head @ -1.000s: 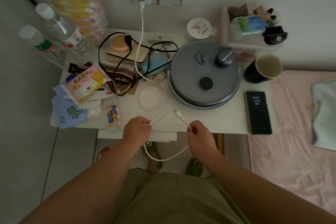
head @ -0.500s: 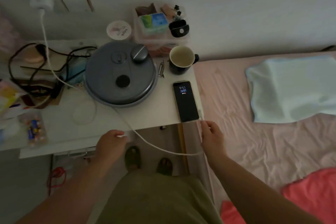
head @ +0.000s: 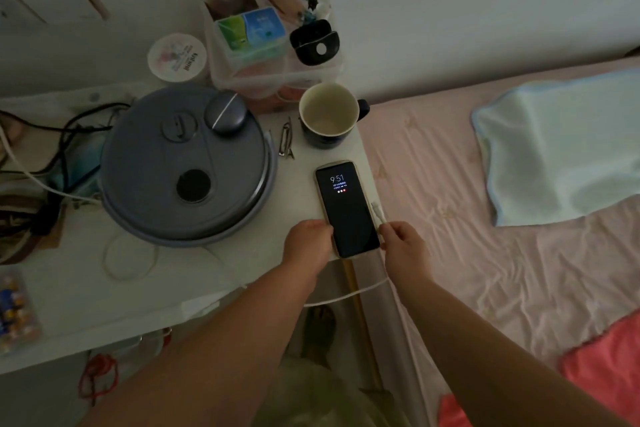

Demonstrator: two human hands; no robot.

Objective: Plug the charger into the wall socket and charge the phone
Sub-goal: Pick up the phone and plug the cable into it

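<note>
At the table's near corner, by the bed, the left hand has come across from the table edge and now grips the phone's lower left side. The right hand pinches the cable, its plug beside the phone, not yet inserted. Plugging in looks next.

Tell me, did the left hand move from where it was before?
Yes. The left hand went rightward along the table's front edge, away from the grey round lid, and now touches the phone's near left corner.
</note>
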